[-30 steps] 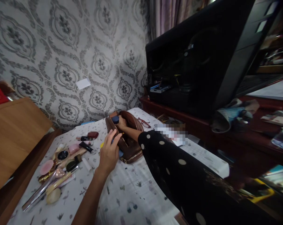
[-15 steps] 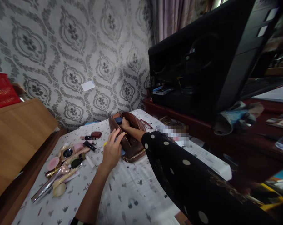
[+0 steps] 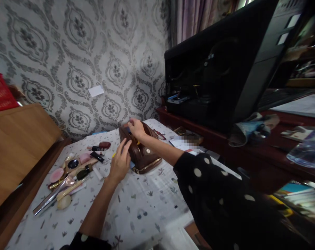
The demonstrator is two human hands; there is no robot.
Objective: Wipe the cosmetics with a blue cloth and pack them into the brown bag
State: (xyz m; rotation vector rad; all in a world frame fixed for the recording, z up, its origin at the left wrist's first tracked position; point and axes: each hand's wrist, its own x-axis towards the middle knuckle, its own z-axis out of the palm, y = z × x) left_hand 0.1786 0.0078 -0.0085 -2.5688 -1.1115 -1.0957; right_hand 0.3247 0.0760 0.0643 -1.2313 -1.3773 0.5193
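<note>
Brown handbag (image 3: 147, 164), open, on patterned cloth (image 3: 147, 194); left hand (image 3: 120, 162) at its side, right hand (image 3: 137, 129) over its mouth; either grip cannot be told.

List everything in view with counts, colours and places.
Handbag: one, brown, on sheet
Cosmetics: many, mixed, left of handbag
Glasses: one pair, reddish, right of handbag
Sheet: one, printed white, under handbag
Card: one, white, on wallpaper
Wallpaper: one, grey, behind
Curtain: one, purple, top right
Case: one, black, on desk
Desk: one, dark red, right
Crumpled bundle: one, bluish, on desk
Plastic container: one, clear, on desk
Papers: several, whitish, right
Wooden panel: one, light brown, left
Red item: one, red, left
Left hand: one, bare, beside handbag
Right hand: one, bare, over handbag
</note>
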